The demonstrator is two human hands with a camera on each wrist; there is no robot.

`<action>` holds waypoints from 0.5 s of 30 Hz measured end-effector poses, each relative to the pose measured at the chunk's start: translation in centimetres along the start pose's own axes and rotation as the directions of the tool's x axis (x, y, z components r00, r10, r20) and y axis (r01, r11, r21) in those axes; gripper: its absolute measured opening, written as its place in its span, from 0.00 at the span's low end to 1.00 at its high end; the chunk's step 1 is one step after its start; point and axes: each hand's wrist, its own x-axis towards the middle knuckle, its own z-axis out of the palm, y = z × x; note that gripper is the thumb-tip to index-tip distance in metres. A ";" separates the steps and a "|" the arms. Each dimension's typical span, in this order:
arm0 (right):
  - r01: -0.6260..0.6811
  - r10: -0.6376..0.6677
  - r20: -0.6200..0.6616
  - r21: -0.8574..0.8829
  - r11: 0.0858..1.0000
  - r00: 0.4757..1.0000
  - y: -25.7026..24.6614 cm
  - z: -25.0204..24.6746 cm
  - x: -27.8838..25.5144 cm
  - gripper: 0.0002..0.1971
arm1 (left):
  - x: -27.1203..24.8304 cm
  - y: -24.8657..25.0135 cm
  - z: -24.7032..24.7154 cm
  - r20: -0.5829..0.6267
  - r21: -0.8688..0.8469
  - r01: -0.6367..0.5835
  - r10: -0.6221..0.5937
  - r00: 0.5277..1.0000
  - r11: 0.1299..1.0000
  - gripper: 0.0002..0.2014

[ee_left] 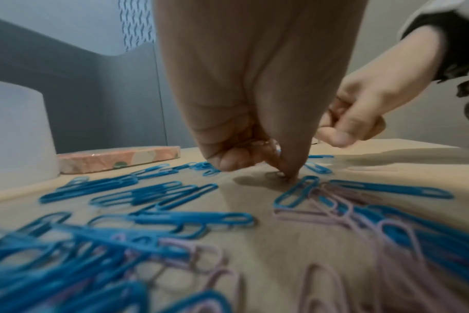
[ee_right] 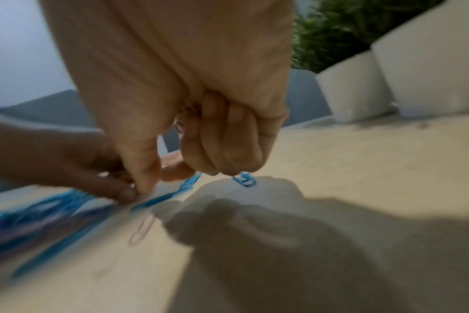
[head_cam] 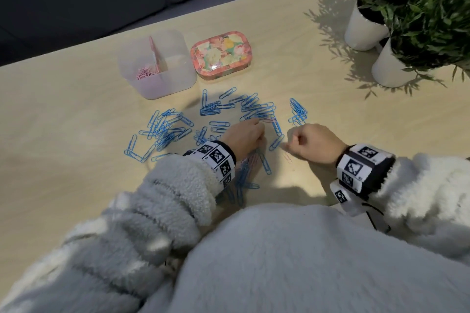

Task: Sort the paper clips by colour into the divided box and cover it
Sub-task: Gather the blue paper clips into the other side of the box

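table: pale wood, two white plant pots at 2 o'clock
divided box: translucent, at 11 o'clock, pink clips in its left compartment
lid: floral, just right of the box, lying flat
blue paper clips: scattered mid-table, a few pink ones mixed in near the wrists
left hand: curled, fingertips down among the clips, pink clips held inside
right hand: curled round pink clips, close beside the left

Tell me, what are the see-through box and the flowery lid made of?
The divided box looks like frosted plastic: cloudy walls let the pink clips inside show through. The flowery lid has a glossy printed surface with shiny glints; it could be tin or coated card, and the pictures don't settle which.
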 end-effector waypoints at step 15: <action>-0.065 0.015 0.150 0.336 0.940 0.988 -0.2 -0.3 0.2 0.16 | 1.7 -1.5 -2.1 0.113 -0.771 0.261 -0.278 0.954 0.582 0.11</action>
